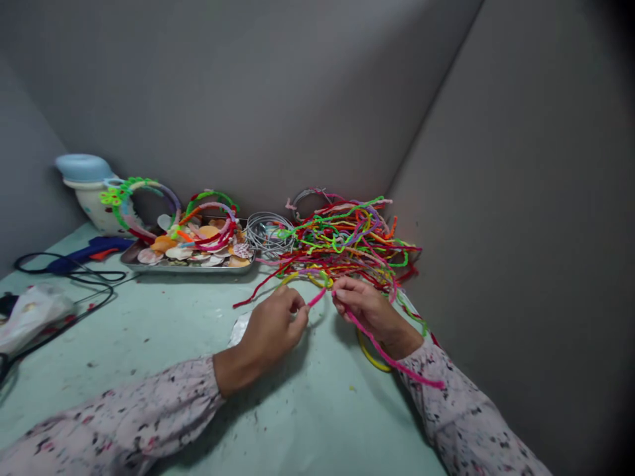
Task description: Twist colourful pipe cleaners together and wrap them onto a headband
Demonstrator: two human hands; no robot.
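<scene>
My left hand (275, 322) is closed, with a short length of bright pink pipe cleaner (317, 297) sticking out from its fingertips. Pinched in my right hand (367, 309) is a pink pipe cleaner (391, 360) whose long tail hangs down across the right sleeve. Between the two sets of fingertips there is a small gap; whether both pink lengths are one piece, I cannot tell. A yellow curved strip (373, 357) shows beneath my right wrist. Just behind the hands lies a tangled heap of coloured pipe cleaners (347, 231).
A metal tray (188, 268) of seashells stands at the back left, with wrapped headbands (149, 188) on it. Beside it are coiled grey wire (270, 233), a blue-lidded cup (89, 192), a blue glue gun (86, 254) with its black cord, and a plastic bag (40, 311). Grey walls enclose the table.
</scene>
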